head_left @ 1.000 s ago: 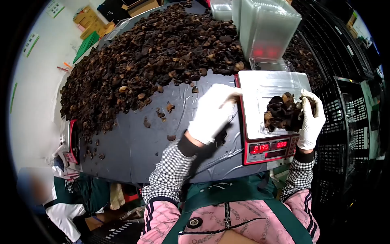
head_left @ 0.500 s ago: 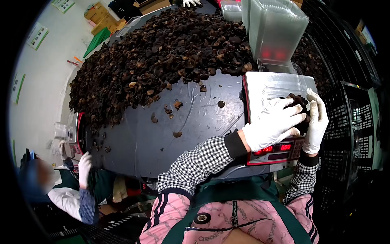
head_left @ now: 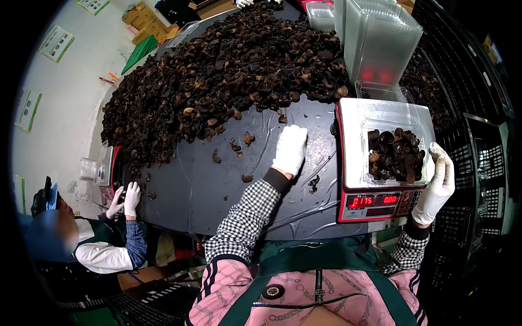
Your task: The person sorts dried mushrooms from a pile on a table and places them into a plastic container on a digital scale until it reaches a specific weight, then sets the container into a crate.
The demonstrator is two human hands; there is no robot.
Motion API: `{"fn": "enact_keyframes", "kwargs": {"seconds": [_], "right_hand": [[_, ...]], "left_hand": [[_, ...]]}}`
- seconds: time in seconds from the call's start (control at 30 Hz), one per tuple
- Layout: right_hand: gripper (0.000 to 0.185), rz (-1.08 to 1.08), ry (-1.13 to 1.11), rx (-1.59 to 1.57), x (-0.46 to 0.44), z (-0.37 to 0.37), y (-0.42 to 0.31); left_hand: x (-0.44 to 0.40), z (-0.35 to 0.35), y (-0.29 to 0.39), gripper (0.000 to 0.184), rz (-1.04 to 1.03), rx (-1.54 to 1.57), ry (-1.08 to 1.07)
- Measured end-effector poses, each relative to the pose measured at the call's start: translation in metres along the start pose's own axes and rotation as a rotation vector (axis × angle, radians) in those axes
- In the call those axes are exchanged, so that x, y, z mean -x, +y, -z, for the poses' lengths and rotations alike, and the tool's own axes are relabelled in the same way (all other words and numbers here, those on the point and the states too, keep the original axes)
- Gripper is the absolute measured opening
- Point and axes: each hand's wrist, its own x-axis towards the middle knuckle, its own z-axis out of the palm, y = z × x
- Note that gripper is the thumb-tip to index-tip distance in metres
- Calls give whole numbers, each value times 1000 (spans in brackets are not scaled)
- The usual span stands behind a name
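A clear plastic tray [head_left: 402,117] sits on the metal plate of a red digital scale [head_left: 344,163], whose display reads 0.175 and 0.00. Dark pieces that look like wood ear mushrooms [head_left: 398,156] fill the lower part of the tray. My left hand [head_left: 290,152], in a white glove, is over the dark table left of the scale. Its fingers are curled under, hiding whatever they hold. At the tray's right side is my gloved right hand [head_left: 436,182], fingers bent but apart, holding nothing.
A large mushroom heap [head_left: 234,70] covers the table's far side. Stacked clear trays [head_left: 380,46] stand behind the scale. Loose bits [head_left: 314,183] lie on the table. Black crates [head_left: 473,157] are at right. A co-worker [head_left: 103,244] sits left by another scale [head_left: 106,168].
My left hand has left the tray and moved left over the table. My right hand has shifted right and down, uncovering the mushrooms. Dark bits now lie left of the scale.
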Motion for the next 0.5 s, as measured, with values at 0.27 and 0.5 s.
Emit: {"fn": "enact_keyframes", "kwargs": {"seconds": [0.27, 0.5], "right_hand": [[21, 31, 29, -58, 14, -6, -23], [19, -8, 16, -64, 16, -2, -11]], "left_hand": [[-24, -5, -60, 20, 163, -58, -10], [-54, 81, 87, 26, 30, 810, 182]]}}
